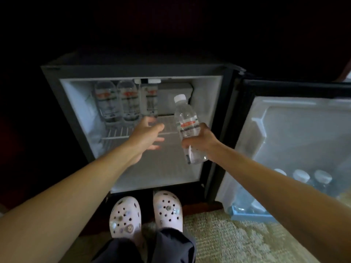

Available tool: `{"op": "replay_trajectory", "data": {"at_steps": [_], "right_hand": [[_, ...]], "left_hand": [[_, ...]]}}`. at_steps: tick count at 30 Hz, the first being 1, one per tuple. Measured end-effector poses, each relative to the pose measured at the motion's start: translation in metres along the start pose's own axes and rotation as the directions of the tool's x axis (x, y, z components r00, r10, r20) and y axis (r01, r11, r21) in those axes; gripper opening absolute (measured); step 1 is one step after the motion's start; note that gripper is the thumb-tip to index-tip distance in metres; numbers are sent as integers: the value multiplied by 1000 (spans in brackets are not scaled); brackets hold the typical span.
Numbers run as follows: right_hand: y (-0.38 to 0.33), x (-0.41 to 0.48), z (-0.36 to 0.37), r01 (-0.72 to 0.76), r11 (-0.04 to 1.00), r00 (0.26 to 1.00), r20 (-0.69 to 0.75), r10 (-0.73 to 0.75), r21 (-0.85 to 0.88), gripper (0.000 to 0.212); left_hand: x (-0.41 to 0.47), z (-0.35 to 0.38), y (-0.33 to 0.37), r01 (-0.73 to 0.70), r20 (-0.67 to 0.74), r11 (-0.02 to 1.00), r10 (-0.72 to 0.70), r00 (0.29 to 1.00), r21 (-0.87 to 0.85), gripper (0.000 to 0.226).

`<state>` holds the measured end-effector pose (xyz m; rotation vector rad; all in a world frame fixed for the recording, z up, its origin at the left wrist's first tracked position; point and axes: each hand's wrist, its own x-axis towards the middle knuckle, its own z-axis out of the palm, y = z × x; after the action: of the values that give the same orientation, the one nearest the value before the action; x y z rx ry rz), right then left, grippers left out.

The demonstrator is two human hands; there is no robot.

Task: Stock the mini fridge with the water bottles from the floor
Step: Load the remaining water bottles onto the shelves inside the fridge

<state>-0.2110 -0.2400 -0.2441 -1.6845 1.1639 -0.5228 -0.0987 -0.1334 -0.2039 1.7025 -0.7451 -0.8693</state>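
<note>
The black mini fridge (pixel 72 103) stands open in front of me. Three water bottles (pixel 126 100) with red labels stand side by side at the back left of its wire shelf (pixel 115 134). My right hand (pixel 201 141) grips a clear water bottle (pixel 185 120) with a white cap, held upright in front of the shelf's right half. Empty and with its fingers spread, my left hand (pixel 148 135) reaches over the shelf edge just below the third bottle.
The fridge door (pixel 296 130) is swung open to the right, with three white-capped bottles (pixel 303 177) in its lower rack. My feet in white clogs (pixel 146 213) stand on the carpet (pixel 237 240) right before the fridge. The surroundings are dark.
</note>
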Motion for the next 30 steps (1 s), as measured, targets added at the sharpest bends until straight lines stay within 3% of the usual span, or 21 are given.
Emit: {"op": "replay_trajectory", "data": {"at_steps": [3, 7, 14, 25, 30], "right_hand": [[-16, 29, 8, 16, 999, 1000, -2, -16, 34, 40], [-25, 68, 24, 88, 993, 996, -28, -86, 82, 64], [-39, 121, 39, 158, 980, 979, -146, -141, 117, 62], [-42, 142, 67, 266, 888, 964, -111, -242, 376, 60], [-36, 140, 72, 272, 832, 962, -125, -242, 483, 52]], "left_hand": [[31, -17, -6, 14, -92, 1000, -11, 996, 26, 29], [69, -34, -14, -34, -141, 983, 60, 988, 181, 34], [111, -45, -27, -168, -122, 887, 241, 963, 430, 35], [119, -49, -35, -252, -56, 757, 356, 933, 603, 43], [121, -51, -36, -262, -42, 751, 359, 932, 607, 44]]}}
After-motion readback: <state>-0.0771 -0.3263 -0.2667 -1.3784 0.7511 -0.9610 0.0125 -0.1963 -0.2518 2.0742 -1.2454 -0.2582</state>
